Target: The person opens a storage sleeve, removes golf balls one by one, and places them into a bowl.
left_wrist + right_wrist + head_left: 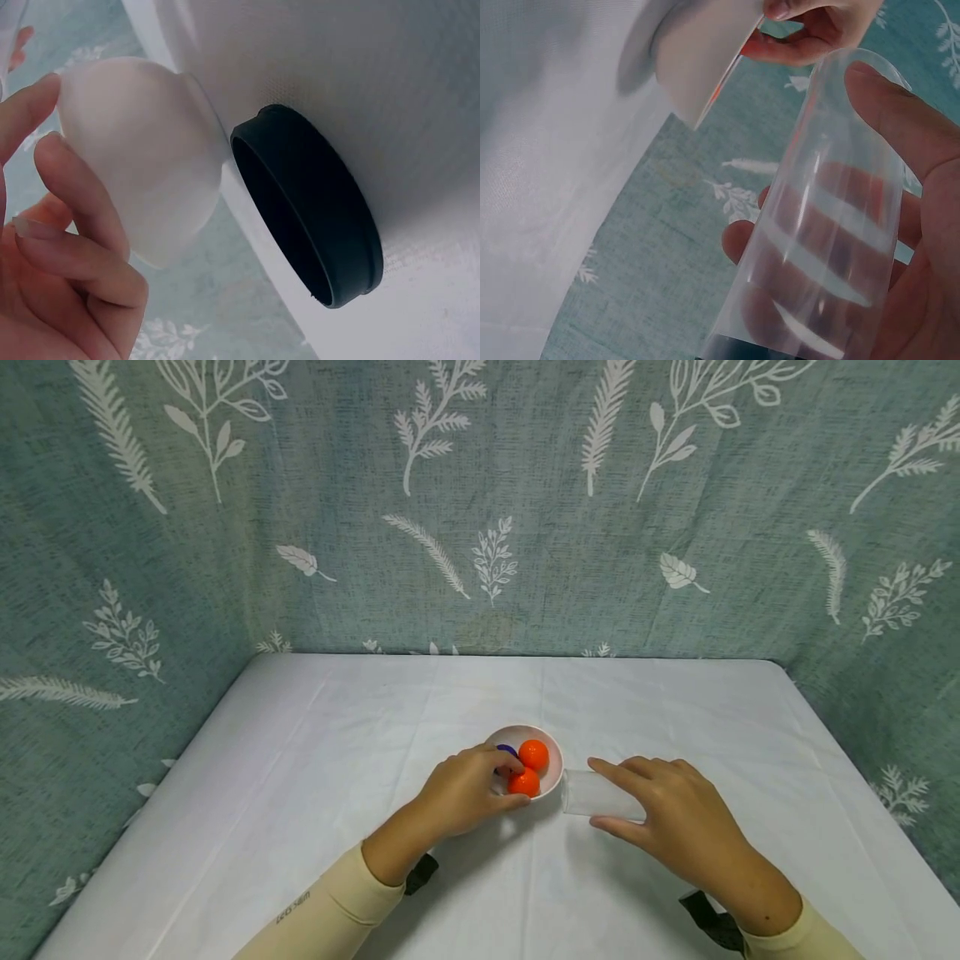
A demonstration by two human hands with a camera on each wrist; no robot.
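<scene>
A small pale pink bowl (553,758) stands on the white cloth and holds two orange balls (533,753) (524,782) and a purple ball (508,748), partly hidden. My left hand (468,789) grips the bowl's near left rim, fingers over the edge by the lower orange ball, thumb outside. In the left wrist view its curled fingers (67,247) lie against the bowl's outer wall (150,165). My right hand (675,814) holds a clear plastic cup (596,795) on its side just right of the bowl, one end toward the bowl. The right wrist view shows its fingers (922,187) wrapped round the cup (832,225).
The table (300,760) is covered by a white cloth, with teal leaf-print curtains (480,527) close behind it and on both sides. Black wrist straps (422,872) sit on both forearms. A black round mount part (307,210) fills the middle of the left wrist view.
</scene>
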